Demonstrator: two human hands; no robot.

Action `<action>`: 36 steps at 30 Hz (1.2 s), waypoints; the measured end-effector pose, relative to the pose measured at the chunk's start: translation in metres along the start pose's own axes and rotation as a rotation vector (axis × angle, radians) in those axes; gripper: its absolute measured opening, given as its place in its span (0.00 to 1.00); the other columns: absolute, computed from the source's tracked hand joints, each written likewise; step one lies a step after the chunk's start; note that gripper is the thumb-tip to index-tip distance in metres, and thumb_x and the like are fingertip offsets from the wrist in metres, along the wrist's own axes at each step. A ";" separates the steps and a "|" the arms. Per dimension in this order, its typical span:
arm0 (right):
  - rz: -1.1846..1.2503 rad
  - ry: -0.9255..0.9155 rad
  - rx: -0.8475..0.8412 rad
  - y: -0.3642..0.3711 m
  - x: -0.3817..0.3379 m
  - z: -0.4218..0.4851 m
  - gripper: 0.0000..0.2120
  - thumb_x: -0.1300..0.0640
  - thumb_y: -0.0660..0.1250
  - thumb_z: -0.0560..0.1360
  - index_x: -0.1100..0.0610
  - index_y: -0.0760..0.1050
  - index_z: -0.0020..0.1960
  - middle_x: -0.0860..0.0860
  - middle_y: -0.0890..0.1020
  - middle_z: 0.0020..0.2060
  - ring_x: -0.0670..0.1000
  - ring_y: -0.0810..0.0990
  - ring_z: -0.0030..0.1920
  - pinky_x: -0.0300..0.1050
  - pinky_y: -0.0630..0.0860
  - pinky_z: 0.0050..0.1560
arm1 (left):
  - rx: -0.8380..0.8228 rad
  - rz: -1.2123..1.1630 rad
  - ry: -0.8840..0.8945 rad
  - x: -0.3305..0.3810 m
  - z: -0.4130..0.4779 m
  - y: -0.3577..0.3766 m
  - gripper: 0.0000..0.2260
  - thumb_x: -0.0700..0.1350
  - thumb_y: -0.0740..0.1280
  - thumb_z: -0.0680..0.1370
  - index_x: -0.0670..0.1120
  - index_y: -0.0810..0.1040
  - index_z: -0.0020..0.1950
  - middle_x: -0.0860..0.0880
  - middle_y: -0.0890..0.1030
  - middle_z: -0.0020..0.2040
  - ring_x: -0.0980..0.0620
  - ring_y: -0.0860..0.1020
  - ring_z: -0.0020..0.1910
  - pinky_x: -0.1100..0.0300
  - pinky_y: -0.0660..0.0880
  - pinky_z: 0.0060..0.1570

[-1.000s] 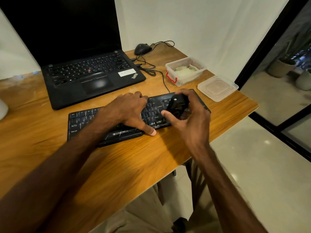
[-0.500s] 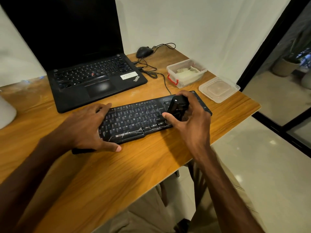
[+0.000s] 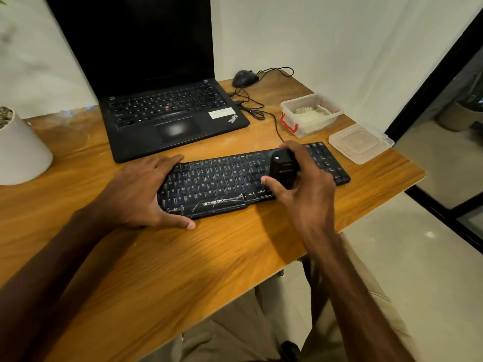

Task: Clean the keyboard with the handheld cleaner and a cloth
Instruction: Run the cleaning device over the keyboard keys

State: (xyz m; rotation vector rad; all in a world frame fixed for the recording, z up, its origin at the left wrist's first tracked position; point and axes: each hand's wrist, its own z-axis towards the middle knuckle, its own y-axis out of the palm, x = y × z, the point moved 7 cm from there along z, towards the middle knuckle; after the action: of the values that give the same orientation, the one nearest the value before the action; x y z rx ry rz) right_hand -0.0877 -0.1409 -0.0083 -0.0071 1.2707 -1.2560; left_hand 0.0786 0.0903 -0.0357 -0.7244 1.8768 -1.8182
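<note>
A black keyboard (image 3: 222, 178) lies slanted on the wooden table (image 3: 183, 257) in front of me. My left hand (image 3: 138, 194) holds its left end, fingers over the back edge and thumb along the front edge. My right hand (image 3: 305, 189) grips a small black handheld cleaner (image 3: 283, 168), which stands on the keys just left of the number pad. A white cloth (image 3: 309, 113) lies crumpled inside a clear plastic box (image 3: 290, 124) with red clips, behind the keyboard's right end.
An open black laptop (image 3: 172, 118) sits behind the keyboard. A wired mouse (image 3: 244, 77) and its cable lie at the back. The box's clear lid (image 3: 360, 143) rests near the table's right edge. A white pot (image 3: 21, 150) stands far left.
My left hand has slid from the keyboard's middle to its left end and taken hold there. My right hand stays on the cleaner at the right part of the keys.
</note>
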 end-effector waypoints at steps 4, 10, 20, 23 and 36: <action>0.163 -0.045 -0.109 0.027 -0.023 -0.011 0.31 0.49 0.80 0.69 0.46 0.73 0.69 0.45 0.82 0.59 0.45 0.84 0.53 0.39 0.84 0.46 | -0.014 0.001 -0.009 -0.002 0.000 0.001 0.68 0.90 0.59 0.52 0.52 0.54 0.84 0.50 0.67 0.79 0.48 0.70 0.73 0.48 0.67 0.72; -0.020 0.037 0.045 -0.018 0.008 0.010 0.31 0.48 0.80 0.69 0.45 0.72 0.68 0.48 0.82 0.59 0.49 0.83 0.56 0.49 0.85 0.50 | -0.025 0.023 -0.002 -0.003 0.000 -0.001 0.68 0.89 0.60 0.52 0.50 0.57 0.83 0.50 0.68 0.78 0.48 0.71 0.73 0.49 0.69 0.70; 0.150 0.004 -0.071 0.016 -0.012 -0.006 0.32 0.49 0.80 0.68 0.45 0.72 0.69 0.47 0.82 0.60 0.44 0.83 0.53 0.42 0.85 0.45 | -0.048 0.047 -0.005 -0.003 0.002 -0.001 0.67 0.90 0.58 0.51 0.54 0.58 0.82 0.53 0.69 0.77 0.50 0.73 0.70 0.47 0.73 0.65; -0.014 0.010 0.049 -0.013 0.007 0.005 0.30 0.47 0.80 0.69 0.45 0.71 0.68 0.48 0.82 0.58 0.49 0.83 0.55 0.50 0.86 0.48 | -0.050 0.055 -0.008 -0.003 0.003 -0.002 0.67 0.90 0.58 0.51 0.54 0.57 0.82 0.53 0.69 0.77 0.49 0.73 0.70 0.47 0.73 0.66; 0.127 -0.076 0.134 -0.015 0.016 -0.037 0.24 0.55 0.81 0.69 0.55 0.75 0.60 0.45 0.81 0.50 0.45 0.85 0.48 0.39 0.84 0.44 | -0.061 0.051 -0.010 -0.001 0.002 -0.003 0.67 0.90 0.57 0.51 0.53 0.57 0.82 0.52 0.69 0.76 0.49 0.72 0.69 0.49 0.73 0.64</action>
State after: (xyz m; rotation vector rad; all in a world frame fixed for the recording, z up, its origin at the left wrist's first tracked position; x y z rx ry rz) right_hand -0.1274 -0.1356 -0.0248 0.1203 1.1029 -1.2174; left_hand 0.0811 0.0890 -0.0329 -0.6989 1.9342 -1.7300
